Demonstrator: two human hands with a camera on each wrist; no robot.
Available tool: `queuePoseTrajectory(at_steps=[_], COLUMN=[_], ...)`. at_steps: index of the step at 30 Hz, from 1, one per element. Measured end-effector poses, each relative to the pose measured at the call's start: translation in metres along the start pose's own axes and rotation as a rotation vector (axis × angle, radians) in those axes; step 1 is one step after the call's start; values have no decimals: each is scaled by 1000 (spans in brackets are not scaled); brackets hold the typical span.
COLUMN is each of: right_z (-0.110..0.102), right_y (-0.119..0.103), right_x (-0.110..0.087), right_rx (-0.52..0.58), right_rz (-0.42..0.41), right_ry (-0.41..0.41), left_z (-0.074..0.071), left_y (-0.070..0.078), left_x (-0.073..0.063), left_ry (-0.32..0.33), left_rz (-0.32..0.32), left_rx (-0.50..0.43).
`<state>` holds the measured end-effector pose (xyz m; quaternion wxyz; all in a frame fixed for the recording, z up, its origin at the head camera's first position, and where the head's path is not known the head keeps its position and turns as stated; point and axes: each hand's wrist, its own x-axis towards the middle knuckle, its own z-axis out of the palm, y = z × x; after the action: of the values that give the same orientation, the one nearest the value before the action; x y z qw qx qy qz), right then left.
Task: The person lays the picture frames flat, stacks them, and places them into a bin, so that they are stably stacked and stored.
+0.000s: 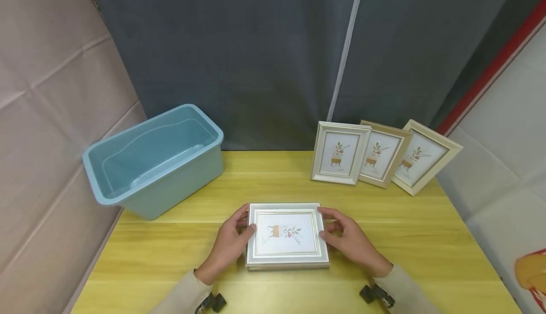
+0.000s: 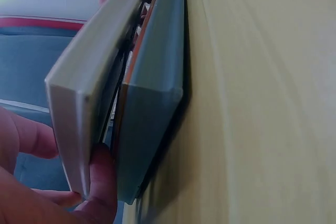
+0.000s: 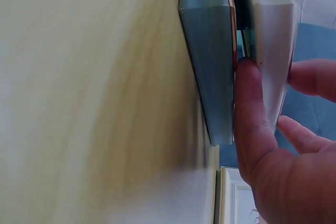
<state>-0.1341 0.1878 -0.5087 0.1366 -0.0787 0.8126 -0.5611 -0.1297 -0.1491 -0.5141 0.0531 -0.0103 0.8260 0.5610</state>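
Observation:
A white picture frame with a plant print lies face up between my hands, near the front of the table. My left hand pinches its left edge, and my right hand grips the right edge. Directly beneath is a second picture frame, which looks blue-grey in the wrist views and rests on the wood. A gap shows between the two, with a finger of the left hand inside it. On the other side, a right-hand finger also reaches under the upper frame's edge.
Three more picture frames stand overlapping at the back right: a white one, a tan one and a cream one. At the back left of the wooden table sits a blue plastic bin. A dark curtain hangs behind.

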Motion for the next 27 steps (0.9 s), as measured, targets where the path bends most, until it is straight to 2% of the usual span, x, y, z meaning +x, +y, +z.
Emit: queuePoseTrajectory(at_steps=[7, 15, 19, 27], right_z=[-1, -3, -3, -5], right_y=[-3, 4, 5, 6], right_x=[4, 3, 1, 2], right_rx=[-73, -93, -95, -171], right_rz=[18, 3, 0, -35], right_ry=[28, -8, -16, -3], left_z=[-1, 0, 0, 2], left_y=[0, -5, -7, -7], left_x=[3, 3, 2, 2], left_ry=[-7, -24, -27, -11], left_rz=[9, 27, 15, -4], left_rx=[34, 55, 54, 34])
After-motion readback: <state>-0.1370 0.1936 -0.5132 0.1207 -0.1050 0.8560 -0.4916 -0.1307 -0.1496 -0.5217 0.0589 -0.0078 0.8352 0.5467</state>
